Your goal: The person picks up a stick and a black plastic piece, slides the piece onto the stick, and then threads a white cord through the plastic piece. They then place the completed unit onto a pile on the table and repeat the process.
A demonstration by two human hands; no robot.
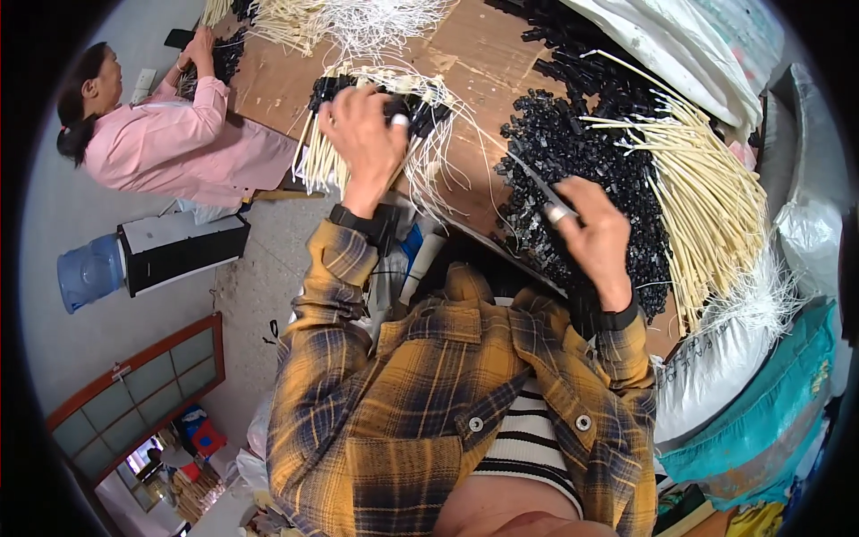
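Observation:
My left hand (365, 139) is over a row of cream sticks (313, 161) with black end pieces (432, 116) and loose white strings (447, 174) at the table's near edge. Its fingers are apart and bent down over the black pieces; white wrapping covers the thumb tip. Whether the fingertips press on a piece is hidden. Farther right, my right hand (595, 234) grips a slim grey pointed tool (534, 179), its point toward the far left. A white band circles one finger. Beneath this hand spreads a heap of small black plastic pieces (573, 134).
Long cream sticks (702, 192) lie fanned on the heap's right. White and teal sacks (761, 407) crowd the right side. A person in pink (165, 148) works at the table's left end, near a water dispenser (183, 251). More white strings (385, 22) lie at the far edge.

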